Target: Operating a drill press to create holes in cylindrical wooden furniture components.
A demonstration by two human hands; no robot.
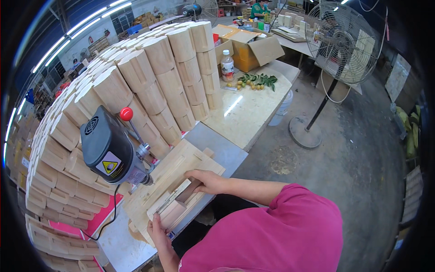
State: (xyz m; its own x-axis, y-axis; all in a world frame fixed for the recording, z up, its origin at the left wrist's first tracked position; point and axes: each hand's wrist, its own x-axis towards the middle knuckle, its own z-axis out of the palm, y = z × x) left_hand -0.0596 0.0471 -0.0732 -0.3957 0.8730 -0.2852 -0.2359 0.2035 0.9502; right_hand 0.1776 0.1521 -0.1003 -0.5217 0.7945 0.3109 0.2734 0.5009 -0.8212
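Observation:
A pale, rounded wooden block (172,214) lies against a wooden fence (168,199) with a thin metal-looking edge, on a wooden board (181,158). My left hand (159,233) has its fingers closed at the block's near-left end. At the other end, my right hand (207,182) grips with thumb and fingers around a darker brown flat part; whether this belongs to the block I cannot tell. Just beyond the fence stands a small drill press (111,149), its chuck (147,180) above the board and its red-knobbed lever (126,114) raised.
Tall stacks of similar wooden blocks (152,72) rise behind and left of the drill. A black cable (114,213) hangs beside it. Far right on the table are a bottle (227,65), leafy fruit (258,81) and a cardboard box (253,47). A fan (340,43) stands beyond.

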